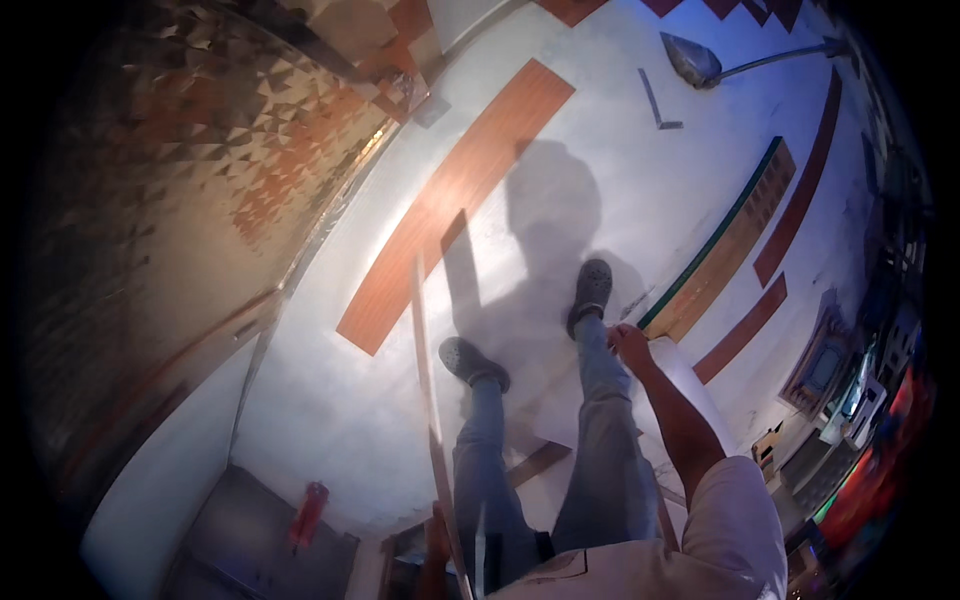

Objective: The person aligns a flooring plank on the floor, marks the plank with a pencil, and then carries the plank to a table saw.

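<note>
One white sheet (690, 375) hangs beside my right leg, its top edge pinched in my right hand (630, 345). Best keep it upright and clear of my shoe (590, 290) at eleven o'clock. My left hand is hidden; a thin strip (430, 400) stands at nine o'clock.

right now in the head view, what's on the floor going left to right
red bottle-shaped thing → long brown plank → left shoe → right shoe → right hand → green-edged board → dark red strips
</note>
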`<state>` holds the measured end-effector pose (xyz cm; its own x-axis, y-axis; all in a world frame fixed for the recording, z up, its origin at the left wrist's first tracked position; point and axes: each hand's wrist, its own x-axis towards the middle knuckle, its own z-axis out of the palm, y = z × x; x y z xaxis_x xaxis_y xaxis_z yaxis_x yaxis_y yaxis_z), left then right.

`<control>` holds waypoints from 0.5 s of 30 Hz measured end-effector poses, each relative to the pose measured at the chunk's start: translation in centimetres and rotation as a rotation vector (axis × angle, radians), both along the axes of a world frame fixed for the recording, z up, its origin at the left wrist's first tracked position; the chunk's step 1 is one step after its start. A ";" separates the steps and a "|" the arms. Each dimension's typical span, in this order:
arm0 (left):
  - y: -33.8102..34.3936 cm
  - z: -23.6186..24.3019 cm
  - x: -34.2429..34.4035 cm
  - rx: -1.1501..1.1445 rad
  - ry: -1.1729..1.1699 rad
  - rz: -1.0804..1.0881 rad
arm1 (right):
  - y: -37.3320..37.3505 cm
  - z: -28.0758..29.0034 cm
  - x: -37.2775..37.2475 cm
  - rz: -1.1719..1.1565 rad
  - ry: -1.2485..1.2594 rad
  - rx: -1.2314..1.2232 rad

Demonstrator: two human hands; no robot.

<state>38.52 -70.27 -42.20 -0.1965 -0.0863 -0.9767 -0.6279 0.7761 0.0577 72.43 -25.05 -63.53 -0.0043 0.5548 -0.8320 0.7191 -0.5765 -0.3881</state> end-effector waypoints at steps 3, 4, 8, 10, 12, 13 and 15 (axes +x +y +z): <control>-1.6 -1.0 -0.2 -0.007 -0.007 -0.290 | -1.4 9.6 0.8 0.087 0.138 0.025; 1.4 0.7 0.8 0.024 0.095 -0.390 | -2.3 12.4 0.4 0.128 0.182 0.023; 13.6 6.9 0.3 0.159 0.074 -0.577 | -7.5 22.0 -1.4 -0.129 0.668 -0.595; 19.2 8.5 2.6 0.154 0.210 -0.454 | -4.0 32.9 -5.3 0.423 0.654 -0.485; 24.7 8.2 3.2 0.118 0.269 -0.600 | -4.1 37.3 -5.4 0.351 0.724 -0.385; 29.1 9.8 3.9 0.097 0.312 -0.737 | -3.0 39.0 -5.2 0.369 0.592 -0.401; 37.8 12.0 6.1 0.142 0.409 -0.953 | -0.1 41.7 -4.1 0.375 0.329 -0.398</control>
